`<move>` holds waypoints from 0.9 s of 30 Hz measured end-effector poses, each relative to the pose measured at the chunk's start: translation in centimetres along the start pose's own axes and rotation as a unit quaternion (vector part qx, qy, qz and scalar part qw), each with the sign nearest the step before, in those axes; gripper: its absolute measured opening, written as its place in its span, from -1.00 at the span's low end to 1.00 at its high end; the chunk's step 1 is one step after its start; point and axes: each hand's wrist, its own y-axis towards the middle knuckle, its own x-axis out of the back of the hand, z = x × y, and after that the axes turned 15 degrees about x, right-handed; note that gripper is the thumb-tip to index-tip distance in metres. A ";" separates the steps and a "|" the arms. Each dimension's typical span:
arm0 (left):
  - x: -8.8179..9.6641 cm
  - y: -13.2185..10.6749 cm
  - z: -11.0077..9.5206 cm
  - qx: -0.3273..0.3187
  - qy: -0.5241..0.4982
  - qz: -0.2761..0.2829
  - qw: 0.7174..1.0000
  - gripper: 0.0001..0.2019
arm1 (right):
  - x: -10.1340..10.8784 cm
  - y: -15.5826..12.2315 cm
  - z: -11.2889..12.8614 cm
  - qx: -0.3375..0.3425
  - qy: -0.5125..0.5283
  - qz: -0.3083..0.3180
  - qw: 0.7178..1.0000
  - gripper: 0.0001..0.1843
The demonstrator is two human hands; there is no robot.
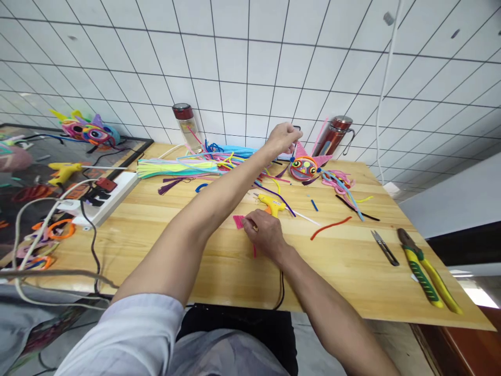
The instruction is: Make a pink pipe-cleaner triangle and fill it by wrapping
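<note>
The table bears two bottles, one mask, one glue gun, one pink piece, one snips, one pliers; left of it, another glue gun and mask.

Wooden worktop: pliers and snips at right, glue gun, pink scrap and red pipe cleaner mid-board, power strip at left.

Seeing smooth, pale grainy wood on the table. Noting matt, felt-like pink piece near centre, glossy yellow plastic on the glue gun, fuzzy pile on the red pipe cleaner. Logging dull metal on the snips right, rubbery grips on the pliers, glossy wall tiles far.
</note>
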 end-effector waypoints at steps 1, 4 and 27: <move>0.8 -1.3 0.6 -0.024 -0.006 0.007 1.000 -0.75 | 0.1 0.0 -0.1 -0.008 0.004 -0.005 1.000 -0.74; 3.8 -5.7 2.9 -0.048 -0.018 0.023 0.998 -0.78 | 0.6 0.1 -0.8 -0.054 0.007 -0.027 0.998 -0.76; 9.1 -17.8 20.4 -0.077 0.451 -0.036 0.888 -0.73 | 1.6 0.1 -1.7 -0.109 -0.012 0.039 0.993 -0.84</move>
